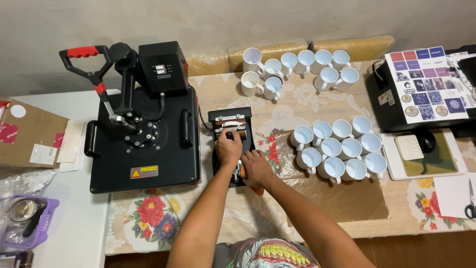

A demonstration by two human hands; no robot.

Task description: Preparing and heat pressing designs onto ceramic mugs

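A small black mug press [230,119] sits on the table right of a large black heat press [144,144]. My left hand [228,148] is closed around a black knob on top of the mug press. Just below it, my right hand [256,167] grips the press's lever with an orange handle [257,189] at its near end. Both forearms reach in from the bottom of the view. What lies inside the mug press is hidden by my hands.
Several white mugs [337,151] cluster right of the mug press; several more white mugs [297,67] stand at the back. A printer with a printed colour sheet [427,84] is far right, scissors [470,203] near the right edge, a purple basket [27,218] at left.
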